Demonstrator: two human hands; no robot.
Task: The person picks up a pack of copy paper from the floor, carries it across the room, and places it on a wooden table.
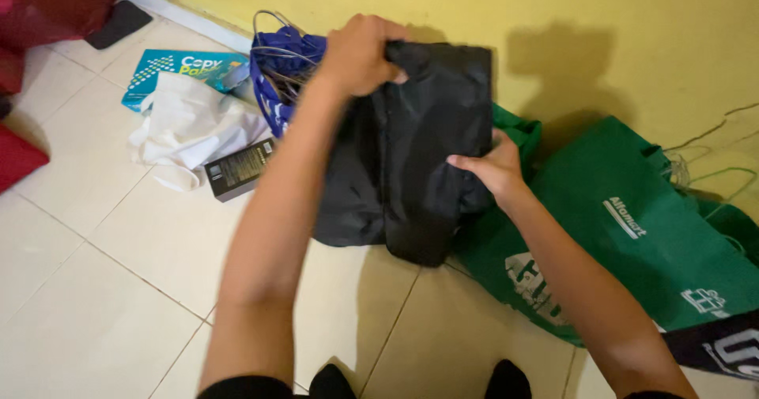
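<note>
At the far left, a teal and white flat package point(183, 68) is lying on the tiled floor point(95, 288) near the yellow wall point(601, 27), with a crumpled white cloth point(194, 126) spreading over its lower edge. A small dark rectangular box point(239, 169) is resting just beside the cloth. Behind it, a blue bag point(278, 75) with wire hangers is leaning at the wall.

The left hand point(360, 52) is reaching forward with the arm stretched out, its fingers closing tightly on the top edge of a black garment point(415, 154) and lifting it above the floor. The right hand point(492, 166) is coming in from the right, its fingers pinching the garment's right side at mid-height.

A green fabric bag point(632, 225) with white printing is lying flat on the floor to the right, partly under the garment. Thin wire hangers point(711, 170) are sitting beyond it.
</note>
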